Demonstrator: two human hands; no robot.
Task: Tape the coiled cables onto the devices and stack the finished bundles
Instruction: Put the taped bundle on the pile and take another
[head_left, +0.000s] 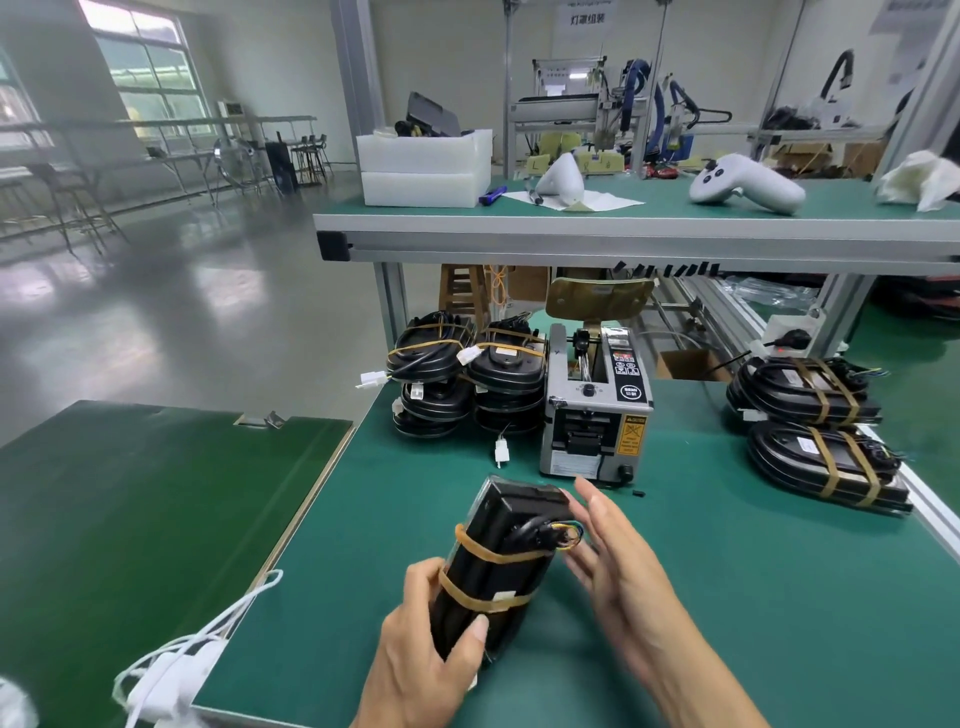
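Head view, looking down: left hand (434, 649) gripping the near end of a black device (498, 561), thumb lying across its top face and fingers curling round the far side, holding it lifted or tipped just above the green table (727, 597). Right hand (618, 561) hovering just beside the device's right edge, fingers straight and loosely spread, holding nothing, near or perhaps touching the coloured wire ends (569, 535) poking out of the coiled cable (530, 532). Already carrying two bands of tan tape (493, 556) wrapped across it, one near the middle and one nearer the left hand, so seemingly a finished bundle, awaiting only stacking. Further out, straight ahead, sitting on the table: a grey tape dispenser (595, 410). Left of the dispenser, standing in two short piles: taped bundles (467, 384), white connectors dangling from them. Far right, lying one just behind the other near the table edge: two more taped bundles (821, 431), each showing a pair of tape bands. Judging by this, much of the work being done already; no untaped devices showing, so remaining count impossible to tell. Next step, likely: carrying this bundle to one of the piles.
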